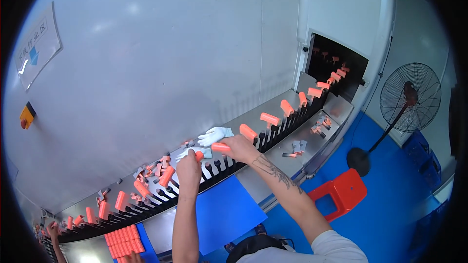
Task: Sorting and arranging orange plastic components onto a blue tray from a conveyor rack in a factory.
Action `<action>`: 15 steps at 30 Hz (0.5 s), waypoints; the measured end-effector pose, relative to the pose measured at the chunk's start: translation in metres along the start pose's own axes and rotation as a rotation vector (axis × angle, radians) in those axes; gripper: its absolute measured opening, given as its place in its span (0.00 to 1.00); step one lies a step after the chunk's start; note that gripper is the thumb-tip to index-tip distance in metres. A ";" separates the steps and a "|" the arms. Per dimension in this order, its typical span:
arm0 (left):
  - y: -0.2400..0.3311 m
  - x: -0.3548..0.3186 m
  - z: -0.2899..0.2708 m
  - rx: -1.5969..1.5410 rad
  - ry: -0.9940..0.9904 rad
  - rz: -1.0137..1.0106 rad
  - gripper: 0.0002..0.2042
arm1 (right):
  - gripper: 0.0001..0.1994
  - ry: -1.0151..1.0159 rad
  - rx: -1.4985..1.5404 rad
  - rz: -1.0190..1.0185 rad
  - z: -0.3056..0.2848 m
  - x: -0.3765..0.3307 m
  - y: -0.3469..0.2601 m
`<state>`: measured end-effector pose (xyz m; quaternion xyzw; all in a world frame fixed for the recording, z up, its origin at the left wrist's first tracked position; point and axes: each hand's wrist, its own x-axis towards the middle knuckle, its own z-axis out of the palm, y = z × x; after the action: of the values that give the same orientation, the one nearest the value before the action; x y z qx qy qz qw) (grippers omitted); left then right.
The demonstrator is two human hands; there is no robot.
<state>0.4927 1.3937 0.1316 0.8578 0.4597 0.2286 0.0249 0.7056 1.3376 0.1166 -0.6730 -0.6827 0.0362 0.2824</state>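
Since the left grip (188, 166) and the right grip (237, 148) are both bare, with white gloves (216, 135) lying just behind them, I'd worry first about marks: if the orange surface is at all soft, a fingertip could smudge it. The two held pieces are near each other too, so a careless turn of either wrist might knock them together and chip an edge. A slack hold could drop one among the dark posts (217, 165), or onto the blue sheet (225, 212) on the desk (261, 181). A standing shell (248, 132) sits so near the right grip that a knuckle could catch it. Loose scraps (157, 168), heaped behind the posts to the left, might cling to anything brushed against them.

As for how they hold: the left one is curled nearly into a fist, the left shell (199, 156) poking out beside the thumb. It looks pinched there, though the folded fingers hide how much they wrap. The right one is closed around an end of the right shell (221, 147), whose free end points left towards its partner. Both shells are over the row of posts, in front of the gloves; from here I can't tell whether either touches a post.
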 end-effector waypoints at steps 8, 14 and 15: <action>-0.109 -0.038 -0.053 -0.848 0.191 -0.466 0.17 | 0.13 0.059 0.500 0.223 0.032 0.005 -0.043; -0.058 -0.143 0.016 -0.860 0.003 -0.297 0.19 | 0.03 -0.042 -0.186 -0.340 0.048 0.046 -0.094; -0.046 -0.158 0.021 -0.995 -0.085 -0.377 0.19 | 0.04 -0.057 -0.168 -0.246 0.056 0.047 -0.106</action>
<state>0.3908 1.2971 0.0429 0.6534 0.4407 0.3755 0.4878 0.5893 1.3904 0.1307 -0.6042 -0.7684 -0.0370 0.2080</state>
